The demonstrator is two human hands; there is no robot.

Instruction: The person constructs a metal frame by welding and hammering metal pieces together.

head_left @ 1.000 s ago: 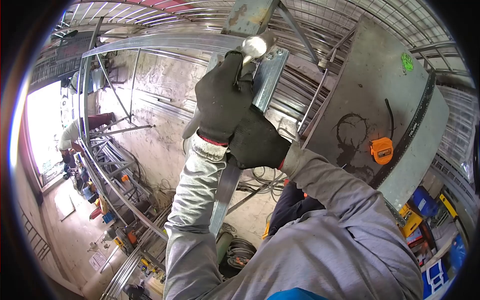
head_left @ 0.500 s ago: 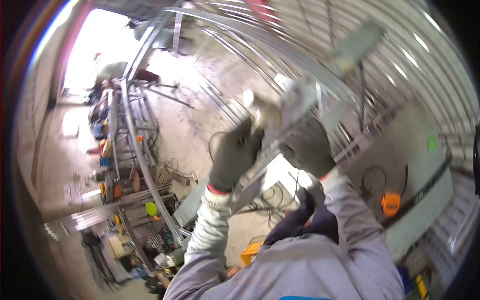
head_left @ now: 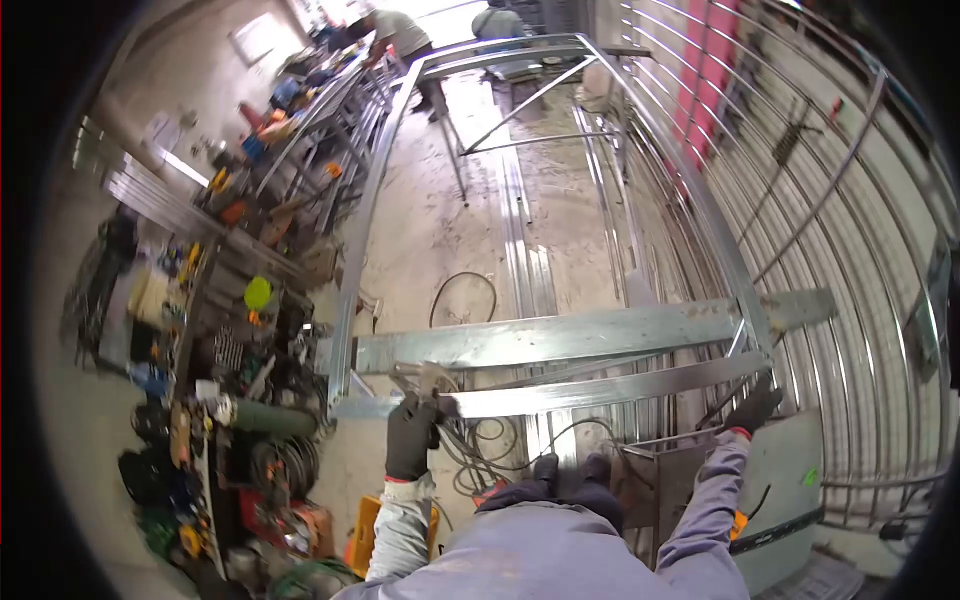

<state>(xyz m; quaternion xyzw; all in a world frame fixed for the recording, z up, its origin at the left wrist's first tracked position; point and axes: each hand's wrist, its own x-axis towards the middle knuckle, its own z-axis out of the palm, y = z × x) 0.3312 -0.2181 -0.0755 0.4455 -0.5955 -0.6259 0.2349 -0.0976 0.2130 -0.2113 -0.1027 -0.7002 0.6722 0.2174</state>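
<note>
A large rectangular frame of galvanized metal profile [head_left: 560, 393] lies across the view, its near bar just ahead of my body. My left hand [head_left: 410, 438], in a dark glove, is closed at the left part of that bar. It holds a tan and metallic tool [head_left: 425, 378], whose kind I cannot make out. Off to the right, my gloved right hand [head_left: 755, 405] is at the frame's near right corner, its fingers seeming closed around the metal there. A wide metal beam [head_left: 540, 337] passes beneath the frame, just beyond the near bar.
Long metal bars [head_left: 515, 200] lie on the floor beyond. Black cables [head_left: 480, 445] loop near my feet. A cluttered workbench and tools stand left, with a green cylinder [head_left: 265, 415]. Two people [head_left: 400, 38] are at the far end. Ribbed metal lines the right wall.
My view has swung round to level with the frame. My hands, close together before, are now far apart: the left at the near bar's left part, the right at the right corner.
</note>
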